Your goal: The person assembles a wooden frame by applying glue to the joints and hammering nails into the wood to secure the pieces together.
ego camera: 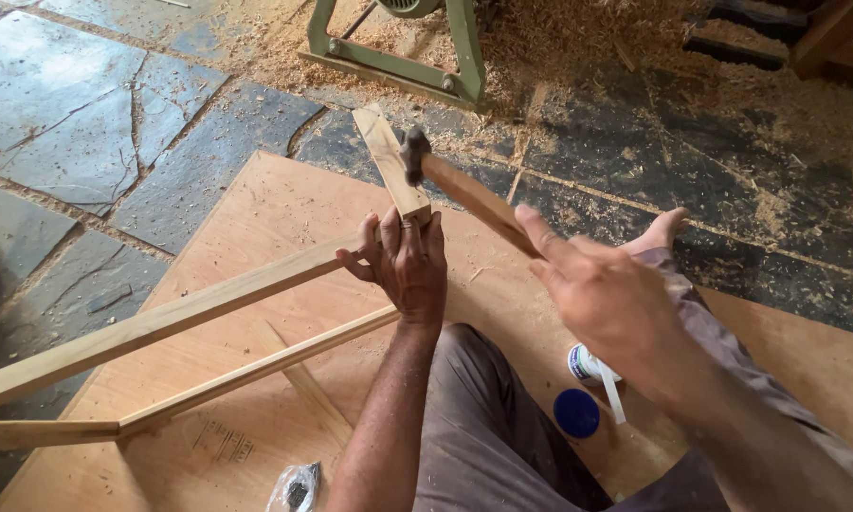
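A stone-slab floor [85, 123], strewn with sawdust [578, 47], carries a plywood sheet [256, 209] and a green metal stand [398, 66]. On the plywood lie 1 blue lid [576, 413], 1 small plastic bag [297, 488] and 1 thin wooden strip [303, 384].

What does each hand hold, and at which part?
Left hand grips the wooden frame at its corner joint. Right hand holds the hammer by its wooden handle.

My left hand [408, 261] reaches forward, fingers curled shut in a grip, forearm straight. My right hand [602, 294] is raised beside it, fingers wrapped closed, wrist cocked.
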